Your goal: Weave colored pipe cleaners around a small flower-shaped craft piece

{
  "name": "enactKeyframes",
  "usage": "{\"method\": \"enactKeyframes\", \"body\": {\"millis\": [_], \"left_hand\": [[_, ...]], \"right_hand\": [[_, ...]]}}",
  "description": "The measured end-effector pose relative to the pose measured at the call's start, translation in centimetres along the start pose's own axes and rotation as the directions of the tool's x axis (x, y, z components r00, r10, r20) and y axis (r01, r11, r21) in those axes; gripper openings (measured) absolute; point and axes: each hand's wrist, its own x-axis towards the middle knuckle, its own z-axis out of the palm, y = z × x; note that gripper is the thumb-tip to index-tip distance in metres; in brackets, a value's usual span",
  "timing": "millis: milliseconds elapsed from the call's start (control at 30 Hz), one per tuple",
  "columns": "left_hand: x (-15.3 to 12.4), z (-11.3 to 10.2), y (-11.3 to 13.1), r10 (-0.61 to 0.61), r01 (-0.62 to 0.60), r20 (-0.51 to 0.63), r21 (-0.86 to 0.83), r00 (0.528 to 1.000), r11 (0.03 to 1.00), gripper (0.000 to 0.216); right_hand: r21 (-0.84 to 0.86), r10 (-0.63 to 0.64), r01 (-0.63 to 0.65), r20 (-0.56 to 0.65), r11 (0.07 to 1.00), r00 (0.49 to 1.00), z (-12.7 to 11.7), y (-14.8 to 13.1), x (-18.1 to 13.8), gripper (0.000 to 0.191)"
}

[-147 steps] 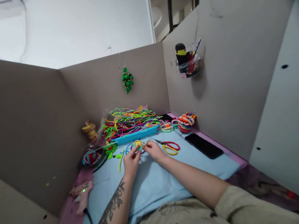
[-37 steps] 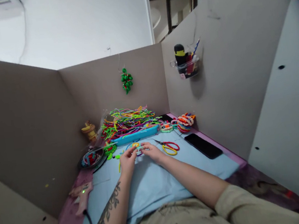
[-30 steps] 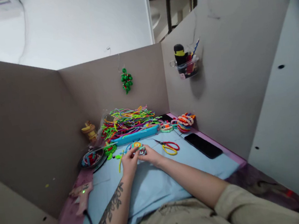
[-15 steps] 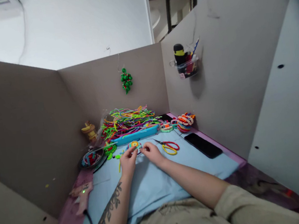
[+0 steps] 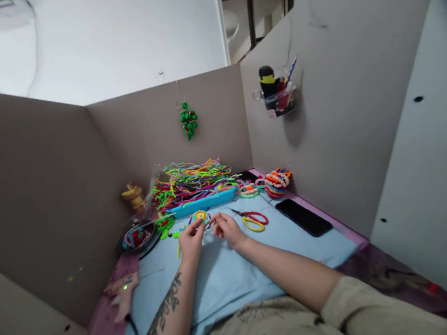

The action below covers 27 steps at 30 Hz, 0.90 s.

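My left hand pinches a small round coil of coloured pipe cleaners, green outside with yellow and orange inside, just above the light blue mat. Close on its right, my right hand has its fingers closed on a thin strand at the coil's edge. The two hands nearly touch. A blue loose end trails from the coil to the left.
Red and yellow scissors lie right of my hands, a black phone further right. Behind are a blue tray, a pile of pipe cleaners, finished pieces, a bowl and a glue gun. Cardboard walls enclose the desk.
Both hands stay at the coil and work it with small moves. One second ago they pressed together over it; now they are slightly apart and the coil shows.
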Motion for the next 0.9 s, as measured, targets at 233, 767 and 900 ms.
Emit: {"method": "enactKeyframes", "body": {"millis": [233, 767, 900], "left_hand": [[0.0, 0.1, 0.2, 0.0, 0.0, -0.004, 0.014, 1.0, 1.0, 0.038], [-0.6, 0.2, 1.2, 0.005, -0.003, 0.1, -0.018, 0.995, 1.0, 0.035], [-0.8, 0.4, 1.5, 0.009, -0.004, 0.11, -0.042, 0.994, 0.999, 0.035]], "right_hand": [[-0.281, -0.148, 0.111, -0.112, 0.953, 0.983, 0.0, 0.5, 0.3, 0.01], [-0.191, -0.077, 0.05, -0.139, 0.98, 0.987, -0.3, 0.6, 0.6, 0.019], [-0.112, -0.029, 0.009, -0.174, 0.994, 0.984, -0.3, 0.7, 0.7, 0.02]]}}
